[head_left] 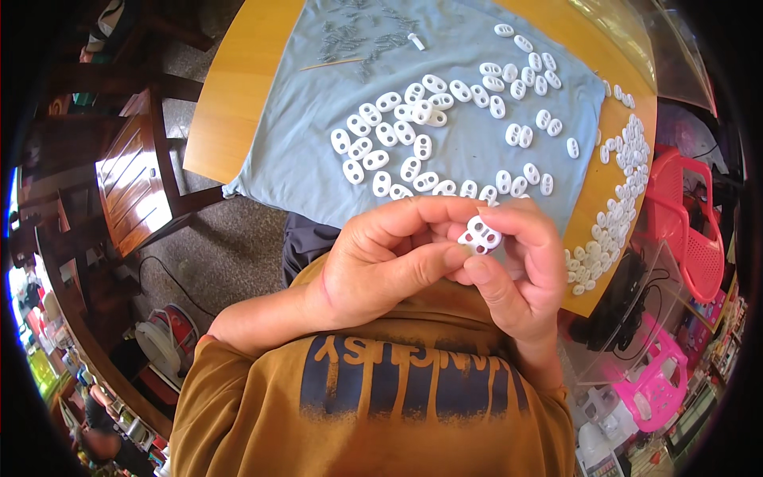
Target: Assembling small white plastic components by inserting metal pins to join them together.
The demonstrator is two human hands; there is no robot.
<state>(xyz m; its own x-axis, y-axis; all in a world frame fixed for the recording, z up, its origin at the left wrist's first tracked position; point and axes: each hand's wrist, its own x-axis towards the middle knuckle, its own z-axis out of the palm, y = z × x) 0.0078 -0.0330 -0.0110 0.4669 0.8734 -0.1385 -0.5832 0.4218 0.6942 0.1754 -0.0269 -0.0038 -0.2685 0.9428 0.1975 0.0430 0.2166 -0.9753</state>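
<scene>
**Two-hole white piece pinched at chest height**

Left hand (pixel 381 266) and right hand (pixel 513 270) both closed, fingertips pinching one white two-hole piece (pixel 481 235), held close for sight. Beyond, at 12 o'clock: grey cloth (pixel 318 119) on bench (pixel 238 79) keeps loose white pieces (pixel 413 127) from rolling; grey metal springs (pixel 354 40) farthest.

The white two-hole piece (pixel 481 235) is half buried between the fingertips of the left hand (pixel 389 262) and the right hand (pixel 517 270), so its lower part cannot be made out. The small grey bits (pixel 354 40) near the far edge of the blue cloth (pixel 302 151) are too tiny to identify. The table (pixel 238 87) runs out of the picture at its far edge, and the near edge disappears behind both hands.
</scene>
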